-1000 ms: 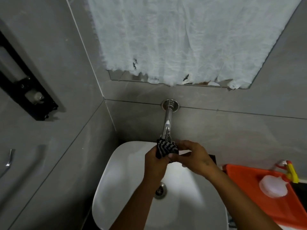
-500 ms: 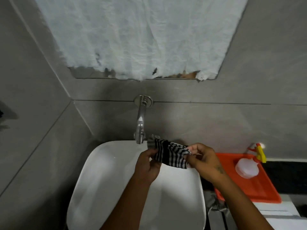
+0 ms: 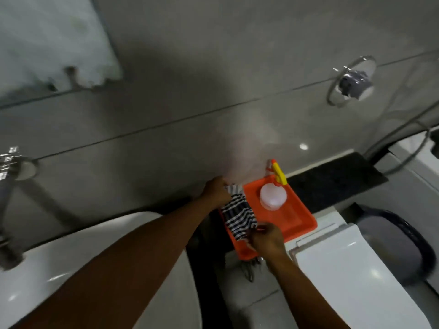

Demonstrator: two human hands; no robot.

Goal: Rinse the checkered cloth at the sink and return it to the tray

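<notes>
Checkered cloth [image 3: 238, 217] is stretched out between both hands over the left side of the orange tray [image 3: 297, 217], so this looks like the put-it-back step, rinsing apparently done. Going big to small from where I'm standing: the white sink [image 3: 71, 252] fills the lower left, only partly in frame, with the tap [image 3: 7, 205] cut off at the left edge. A white toilet lid [image 3: 356, 269] sits lower right. The tray sits between them beside a dark counter [image 3: 332, 184] strip, with a spray bottle [image 3: 273, 197] standing on its far half.

The left hand [image 3: 217, 192] is pinched shut on the cloth's far end by the wall, and the right hand [image 3: 266, 239] is gripping the near end. Can't tell if the cloth is touching the tray floor yet or hanging just above it.

Next move, I'd guess: lower it flat, let go with both hands, keep clear of the bottle. Everything's motion-blurred, and the near tray corner is hidden behind the right hand.
</notes>
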